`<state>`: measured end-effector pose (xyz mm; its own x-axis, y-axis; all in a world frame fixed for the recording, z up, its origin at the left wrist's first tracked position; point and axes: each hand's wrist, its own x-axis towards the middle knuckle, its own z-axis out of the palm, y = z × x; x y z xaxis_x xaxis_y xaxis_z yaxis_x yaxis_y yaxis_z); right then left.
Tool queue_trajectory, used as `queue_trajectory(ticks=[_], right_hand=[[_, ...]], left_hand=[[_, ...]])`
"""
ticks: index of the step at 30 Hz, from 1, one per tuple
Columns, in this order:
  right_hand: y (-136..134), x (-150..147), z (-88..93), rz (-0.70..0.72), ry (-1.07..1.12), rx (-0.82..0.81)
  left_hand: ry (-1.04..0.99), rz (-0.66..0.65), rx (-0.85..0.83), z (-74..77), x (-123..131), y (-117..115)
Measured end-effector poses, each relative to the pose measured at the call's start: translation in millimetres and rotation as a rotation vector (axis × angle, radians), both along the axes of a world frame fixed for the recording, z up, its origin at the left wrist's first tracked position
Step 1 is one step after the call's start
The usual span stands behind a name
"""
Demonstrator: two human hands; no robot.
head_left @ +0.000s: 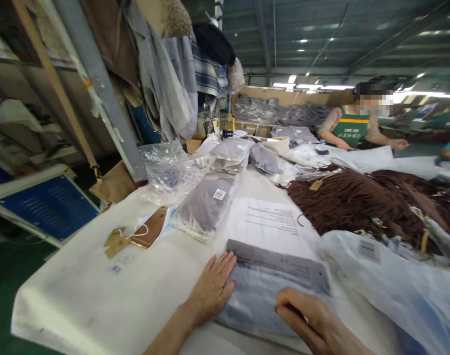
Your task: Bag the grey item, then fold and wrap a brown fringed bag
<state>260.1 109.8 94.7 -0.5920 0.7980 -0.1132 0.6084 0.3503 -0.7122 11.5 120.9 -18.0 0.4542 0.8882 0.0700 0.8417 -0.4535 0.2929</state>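
Note:
In front of me on the white-covered table lies a flat plastic bag (265, 291) with folded grey-blue cloth inside and a dark grey band along its far edge. My left hand (213, 286) rests on the bag's left side, fingers stretched out flat. Over the bag's right half is my right hand (306, 310), its fingers curled in and pressed together. Whatever may be between those fingers is hidden. A printed paper sheet (265, 222) lies just beyond the bag and partly under it.
To the left lie a copper-coloured phone (150, 228) and brown tags (116, 241). Barcoded bagged goods (206, 204) sit further back. Brown fringed cloth (354, 202) and a large plastic bag (398, 276) fill the right. A co-worker in a green apron (352, 128) stands across the table.

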Motion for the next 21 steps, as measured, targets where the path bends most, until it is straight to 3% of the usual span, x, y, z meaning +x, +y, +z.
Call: queue_trajectory(ticks=[2,5,10,15,21], right_hand=[[31.4,-27.2,4.6,0.124,-0.056,-0.042],[65.0,-56.5,-3.1,0.262,-0.147,-0.09],[94.3,-80.1,-22.4,0.393,-0.301,-0.096],[104.5,-95.5,-32.0,0.371,-0.473,-0.021],[97.7,-106.2,-35.4,0.206,-0.621,0.055]], left_hand=[[-0.057,0.005,0.005,-2.6,-1.4,-1.7],[-0.12,0.029,0.011,-5.4,-2.6,-2.2],[-0.147,0.075,-0.03,-4.8,-0.6,-1.5],[-0.149,0.092,-0.099,0.9,-0.2,-2.6],[-0.167,0.05,-0.097,5.9,-2.8,-5.4]])
